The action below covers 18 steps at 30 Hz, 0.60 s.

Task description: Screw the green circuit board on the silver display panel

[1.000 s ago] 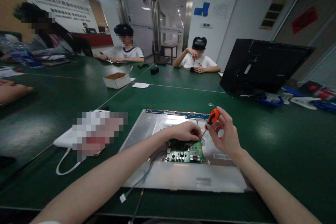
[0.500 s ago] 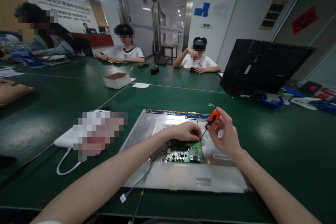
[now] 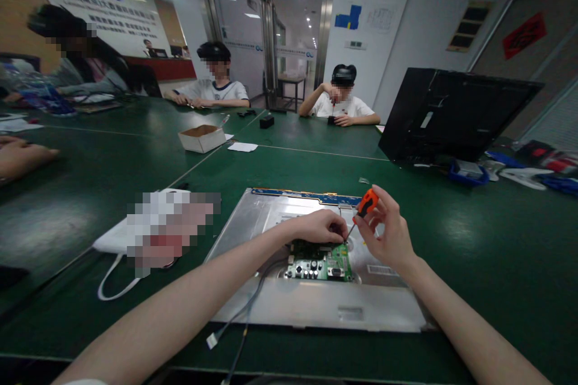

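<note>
An orange and black screwdriver (image 3: 366, 203) is held at a slant in my right hand (image 3: 389, 230), its tip down at the upper right corner of a green circuit board (image 3: 318, 266). My left hand (image 3: 321, 226) is closed, fingertips at that same corner beside the screwdriver tip; what they pinch, if anything, is hidden. The board sits on the silver metal back of a display panel (image 3: 311, 304), which has a blue strip (image 3: 298, 195) along its far edge. Thin cables (image 3: 246, 307) run from the board's left side over the panel's near edge.
A white device with a cord (image 3: 111, 239), partly blurred out, lies left of the panel. Farther off are an open cardboard box (image 3: 201, 139), a small black block (image 3: 267, 122) and a black monitor casing (image 3: 451, 117). Several other people sit around the green table (image 3: 492, 252).
Both hands stay almost in place. The screwdriver handle looks slightly turned in my right hand, its tip at the same corner of the board.
</note>
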{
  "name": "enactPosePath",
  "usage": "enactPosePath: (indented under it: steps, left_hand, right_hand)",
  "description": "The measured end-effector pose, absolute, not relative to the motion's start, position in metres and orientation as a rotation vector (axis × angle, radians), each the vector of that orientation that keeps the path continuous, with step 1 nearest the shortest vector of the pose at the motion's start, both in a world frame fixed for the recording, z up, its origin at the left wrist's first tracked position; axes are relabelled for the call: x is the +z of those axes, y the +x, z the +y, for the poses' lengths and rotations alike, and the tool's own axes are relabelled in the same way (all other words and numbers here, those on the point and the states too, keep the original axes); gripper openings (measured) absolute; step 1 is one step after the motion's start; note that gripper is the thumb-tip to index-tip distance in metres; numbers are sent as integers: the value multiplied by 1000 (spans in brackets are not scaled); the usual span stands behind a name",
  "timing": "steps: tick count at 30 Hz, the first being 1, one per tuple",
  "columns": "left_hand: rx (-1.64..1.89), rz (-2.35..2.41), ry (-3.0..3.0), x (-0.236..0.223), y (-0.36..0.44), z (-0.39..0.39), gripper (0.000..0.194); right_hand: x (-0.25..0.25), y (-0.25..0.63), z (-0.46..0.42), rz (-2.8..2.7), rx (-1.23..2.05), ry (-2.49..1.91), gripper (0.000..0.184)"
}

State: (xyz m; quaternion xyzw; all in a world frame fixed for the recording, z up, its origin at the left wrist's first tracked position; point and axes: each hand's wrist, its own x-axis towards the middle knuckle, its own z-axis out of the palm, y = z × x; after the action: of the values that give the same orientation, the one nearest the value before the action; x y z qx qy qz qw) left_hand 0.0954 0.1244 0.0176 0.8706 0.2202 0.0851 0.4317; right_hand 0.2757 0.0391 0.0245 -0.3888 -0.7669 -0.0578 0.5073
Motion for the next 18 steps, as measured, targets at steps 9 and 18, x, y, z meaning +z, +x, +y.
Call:
enactPosePath:
  steps: [9,18]
  left_hand:
    - [210,549,2165,17,96,124,6]
    - [211,547,2173,18,95,125,8]
  right_hand:
    - [22,275,40,-1824,-139,-936,66]
    - [25,275,39,-1868,-125,-910,69]
